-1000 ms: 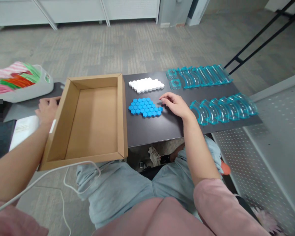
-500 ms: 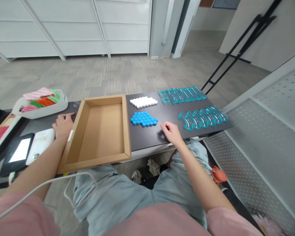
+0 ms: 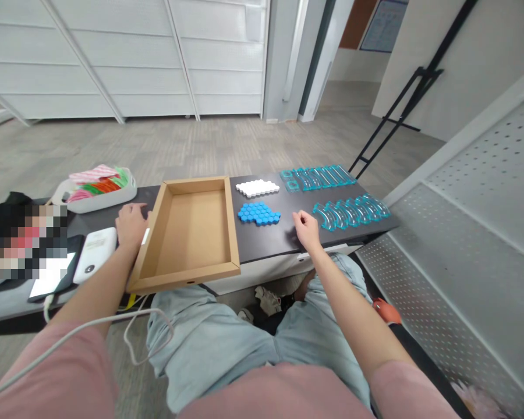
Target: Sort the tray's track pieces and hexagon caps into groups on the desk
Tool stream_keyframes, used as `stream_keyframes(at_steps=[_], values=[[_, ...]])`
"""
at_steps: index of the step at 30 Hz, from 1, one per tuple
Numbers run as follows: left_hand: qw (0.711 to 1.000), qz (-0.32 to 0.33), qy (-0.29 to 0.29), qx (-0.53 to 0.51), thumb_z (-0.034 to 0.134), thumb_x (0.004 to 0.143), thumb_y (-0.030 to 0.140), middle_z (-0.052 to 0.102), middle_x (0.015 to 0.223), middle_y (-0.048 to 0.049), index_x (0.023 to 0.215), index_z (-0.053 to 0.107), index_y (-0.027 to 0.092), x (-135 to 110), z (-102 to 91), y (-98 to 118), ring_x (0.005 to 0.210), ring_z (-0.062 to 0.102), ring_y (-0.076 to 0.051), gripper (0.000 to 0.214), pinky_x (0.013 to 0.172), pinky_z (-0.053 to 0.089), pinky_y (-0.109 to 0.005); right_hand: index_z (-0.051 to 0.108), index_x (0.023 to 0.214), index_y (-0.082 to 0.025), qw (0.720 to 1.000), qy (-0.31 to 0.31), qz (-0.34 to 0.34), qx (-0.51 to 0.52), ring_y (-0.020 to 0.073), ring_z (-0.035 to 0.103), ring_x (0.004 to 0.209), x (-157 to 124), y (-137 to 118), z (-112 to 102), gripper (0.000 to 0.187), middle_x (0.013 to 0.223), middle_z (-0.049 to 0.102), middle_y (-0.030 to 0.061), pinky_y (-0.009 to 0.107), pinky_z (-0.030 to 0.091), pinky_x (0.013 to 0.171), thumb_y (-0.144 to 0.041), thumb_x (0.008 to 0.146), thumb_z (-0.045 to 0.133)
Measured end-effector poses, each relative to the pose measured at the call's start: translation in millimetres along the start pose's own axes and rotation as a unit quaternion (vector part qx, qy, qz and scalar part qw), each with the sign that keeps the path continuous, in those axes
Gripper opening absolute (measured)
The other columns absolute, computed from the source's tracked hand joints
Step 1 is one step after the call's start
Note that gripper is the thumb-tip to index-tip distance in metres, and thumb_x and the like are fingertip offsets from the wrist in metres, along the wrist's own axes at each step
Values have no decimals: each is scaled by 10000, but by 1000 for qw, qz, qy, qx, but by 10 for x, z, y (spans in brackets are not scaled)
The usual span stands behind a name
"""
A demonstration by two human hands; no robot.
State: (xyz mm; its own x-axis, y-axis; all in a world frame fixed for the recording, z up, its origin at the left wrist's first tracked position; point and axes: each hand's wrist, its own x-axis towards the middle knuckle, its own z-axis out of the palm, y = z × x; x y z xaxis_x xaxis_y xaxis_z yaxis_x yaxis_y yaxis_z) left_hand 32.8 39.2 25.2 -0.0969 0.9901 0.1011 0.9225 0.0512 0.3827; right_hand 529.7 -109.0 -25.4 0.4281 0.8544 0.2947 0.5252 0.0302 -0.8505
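Note:
My left hand (image 3: 131,226) rests on the dark table just left of a shallow cardboard box (image 3: 234,253), its fingers apart and holding nothing. My right hand (image 3: 307,230) is curled into a loose fist near the table's front edge, with nothing visible in it. Left of that fist lies a cluster of blue hexagonal pieces (image 3: 259,213), and behind it a cluster of white hexagonal pieces (image 3: 257,188). Close on the fist's right is a row of clear teal curved track pieces (image 3: 351,212). A second row of clear teal pieces (image 3: 323,178), straight with small square ones, lies farther back.
A white basket (image 3: 100,202) of colourful strips stands at the back left. In front of it are a white device (image 3: 95,254) and a lit screen (image 3: 55,276). A white cable (image 3: 113,317) loops over my lap. A perforated panel (image 3: 475,233) borders the right.
The camera view has tilted up and turned slightly left, so the table things appear shifted. Both hands keep nearly the same places, and the pieces and box lie as before.

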Motion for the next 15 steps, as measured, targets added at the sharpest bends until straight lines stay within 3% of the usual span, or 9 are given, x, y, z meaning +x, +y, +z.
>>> stream_keyframes(at_steps=[5,10,15], values=[[999,14,45,-6,341,1203,284,569,1653,-194,1557,587,-34,-28,-2,13,1633,442,-318,535,1393,305,-419,362,672,-288,1000,-15,-11,11,150,344,671,18,-1,22,535,637,329,-68,325,303,689,-703,948,555],[996,-8,85,-11,407,1056,160,679,1543,-147,1369,628,-8,-78,-9,-19,1509,564,-255,419,1344,392,-386,391,671,-279,999,-45,-13,8,150,366,676,35,23,29,468,634,352,-65,318,301,694,-627,935,560],[985,-37,167,4,303,923,142,799,1248,-40,1330,559,51,-164,-295,8,1194,719,-176,490,1157,522,-394,404,671,-271,997,-78,-9,0,146,370,678,24,31,32,458,626,367,-67,311,295,693,-577,955,592]])
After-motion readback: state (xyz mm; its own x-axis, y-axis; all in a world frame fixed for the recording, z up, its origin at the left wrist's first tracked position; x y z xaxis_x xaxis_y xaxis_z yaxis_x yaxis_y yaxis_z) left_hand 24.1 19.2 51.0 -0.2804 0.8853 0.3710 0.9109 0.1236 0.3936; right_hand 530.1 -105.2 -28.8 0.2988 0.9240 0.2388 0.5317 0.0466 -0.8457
